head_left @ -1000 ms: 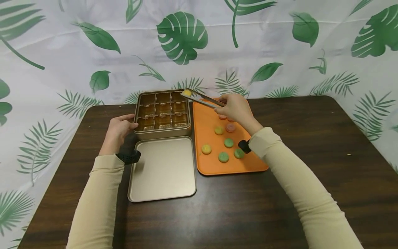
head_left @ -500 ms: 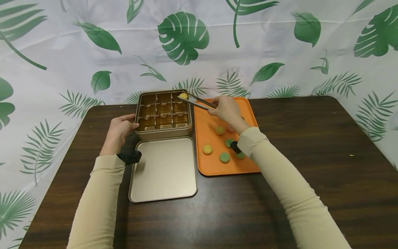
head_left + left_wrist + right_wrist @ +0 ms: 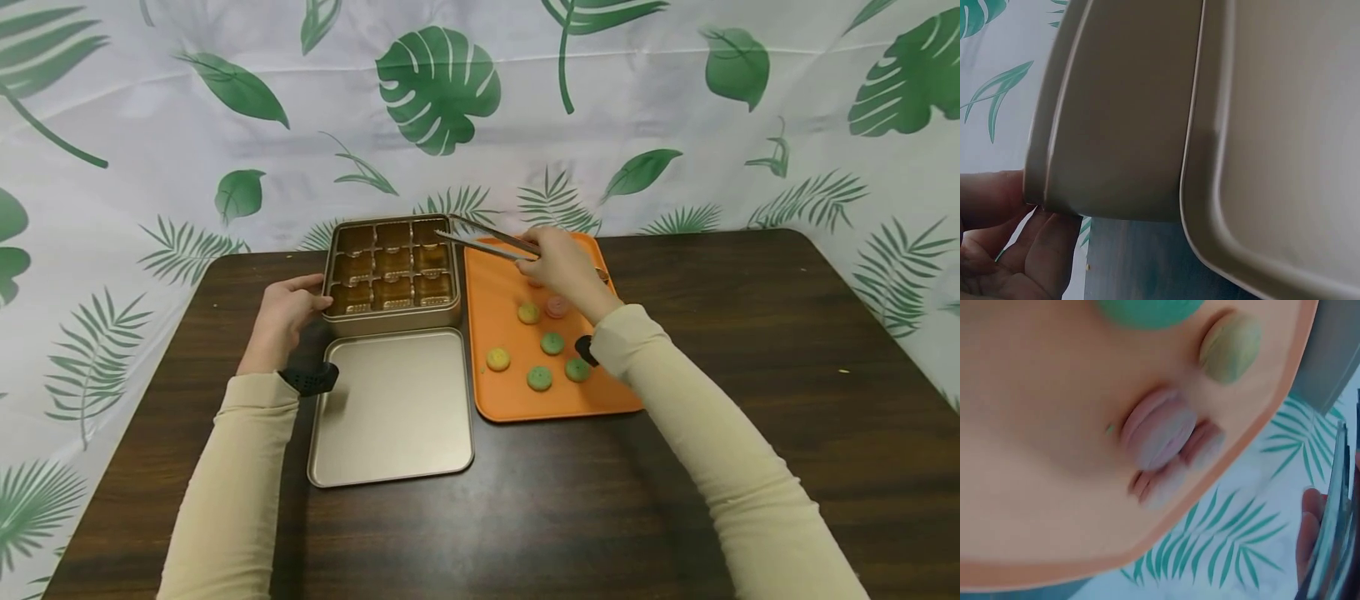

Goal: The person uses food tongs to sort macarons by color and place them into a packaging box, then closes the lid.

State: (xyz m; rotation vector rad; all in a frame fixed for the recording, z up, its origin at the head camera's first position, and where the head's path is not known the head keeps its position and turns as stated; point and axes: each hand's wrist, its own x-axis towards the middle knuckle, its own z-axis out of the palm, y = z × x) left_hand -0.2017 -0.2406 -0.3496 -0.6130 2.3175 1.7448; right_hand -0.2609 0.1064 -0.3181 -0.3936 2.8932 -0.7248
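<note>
My left hand (image 3: 283, 312) holds the front left corner of a square gold tin (image 3: 397, 321), thumb and fingers at its rim in the left wrist view. The tin has a brown divided insert (image 3: 393, 262). My right hand (image 3: 561, 262) grips metal tongs (image 3: 487, 247), whose parted tips stand over the tin's back right corner with nothing visible between them. No yellow macaron can be made out in the insert. On an orange tray (image 3: 517, 402) under my right arm lie yellow macarons (image 3: 498, 359), green macarons (image 3: 539, 378) and pink macarons (image 3: 1159, 428).
A flat gold lid (image 3: 393, 408) lies in front of the tin, its rim close against the tin's front wall. The orange tray sits right beside both. A leaf-patterned cloth (image 3: 480, 100) hangs behind the dark wooden table (image 3: 540, 517).
The tongs carried a yellow macaron to the back right compartment. They now stand apart there without it, and my right hand has drawn back slightly right. My left hand stays put.
</note>
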